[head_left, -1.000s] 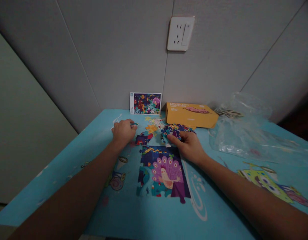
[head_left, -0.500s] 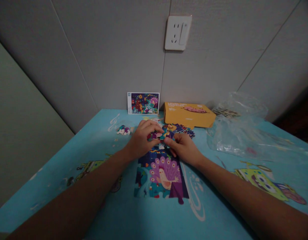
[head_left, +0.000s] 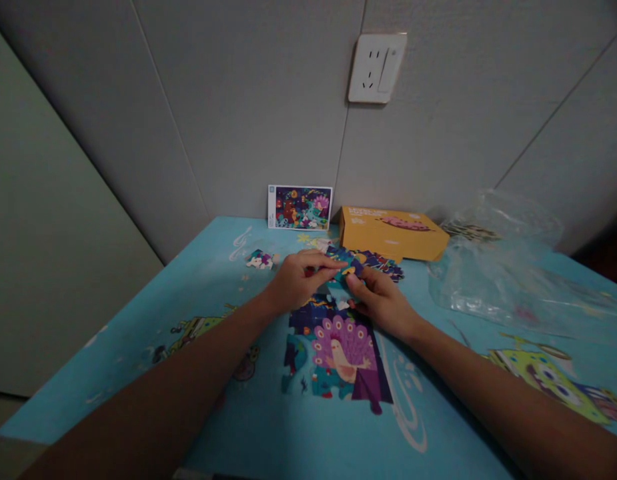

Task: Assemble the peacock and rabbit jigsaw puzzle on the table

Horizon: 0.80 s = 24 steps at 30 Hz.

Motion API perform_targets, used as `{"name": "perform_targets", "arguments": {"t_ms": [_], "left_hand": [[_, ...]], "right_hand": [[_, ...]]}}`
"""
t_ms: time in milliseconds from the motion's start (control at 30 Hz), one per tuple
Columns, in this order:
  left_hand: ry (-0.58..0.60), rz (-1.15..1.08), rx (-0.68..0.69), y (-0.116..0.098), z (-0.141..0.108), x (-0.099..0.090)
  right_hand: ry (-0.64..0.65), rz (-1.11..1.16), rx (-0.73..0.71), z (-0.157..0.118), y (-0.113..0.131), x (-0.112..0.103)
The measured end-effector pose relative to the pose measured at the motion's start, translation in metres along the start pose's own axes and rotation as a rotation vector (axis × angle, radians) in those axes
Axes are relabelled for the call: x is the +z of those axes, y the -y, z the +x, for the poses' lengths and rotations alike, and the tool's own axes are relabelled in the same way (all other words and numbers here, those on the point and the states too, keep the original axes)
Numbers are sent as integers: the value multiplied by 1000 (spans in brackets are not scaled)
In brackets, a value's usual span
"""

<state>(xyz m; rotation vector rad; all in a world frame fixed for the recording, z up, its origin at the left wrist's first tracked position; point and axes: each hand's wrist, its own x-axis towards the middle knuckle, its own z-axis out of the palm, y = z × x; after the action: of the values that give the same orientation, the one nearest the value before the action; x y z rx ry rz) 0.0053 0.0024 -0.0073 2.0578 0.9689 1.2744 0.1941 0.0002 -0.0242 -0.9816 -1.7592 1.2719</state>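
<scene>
Main risk from my end: a fumbled piece right at the hands. My right hand (head_left: 387,305) has its grip closed, thumb against fingers, pinching puzzle pieces (head_left: 355,267) just above the far edge of the assembled section (head_left: 345,339). My left hand (head_left: 294,283) meets it there, fingertips drawn close together over the same pieces; can't tell if that grip pinches one or only touches, fingers hide it. If the right thumb eases while the left pulls, I'd expect the bunch to fan out and a piece to drop onto the section or into the loose pile (head_left: 387,265) just beyond, where it'd be hard to pick out. Low wrists worry me too: the right one sits beside the section's right edge, so a drag sideways could catch the card and pop a joint. Same for the tab poking out at the near side, easily snagged by a forearm. Pushing forward too far could bump the yellow box (head_left: 395,235) or shove the pile under it. Picture card (head_left: 301,208) leans on the wall (head_left: 228,120); a knock to the table (head_left: 248,427) might tip it. Light's dim, so dark pieces could get mixed up.
</scene>
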Motion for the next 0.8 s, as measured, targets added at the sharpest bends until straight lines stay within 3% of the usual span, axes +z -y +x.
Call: {"name": "perform_targets", "arguments": {"t_ms": [167,300,567,633,700,767,800], "left_hand": [[-42,-242,-207,-4,3,-3],[-46,-258,-365,-9,5,-9],[39,-242,-393,-9,3,-9],[-43,-210,-410,-6,6,-14],[-221,-106,-453,1,9,-24],[-399,118,-515,11,11,-37],[-427,248,-559,17,12,-43]], "right_hand": [[5,47,2,1,4,1],[8,138,-9,2,6,1],[-27,204,8,4,4,3],[-45,233,-29,5,4,2],[-82,202,-62,5,4,1],[-111,127,-76,6,3,-1],[-122,94,-76,6,2,-2]]}}
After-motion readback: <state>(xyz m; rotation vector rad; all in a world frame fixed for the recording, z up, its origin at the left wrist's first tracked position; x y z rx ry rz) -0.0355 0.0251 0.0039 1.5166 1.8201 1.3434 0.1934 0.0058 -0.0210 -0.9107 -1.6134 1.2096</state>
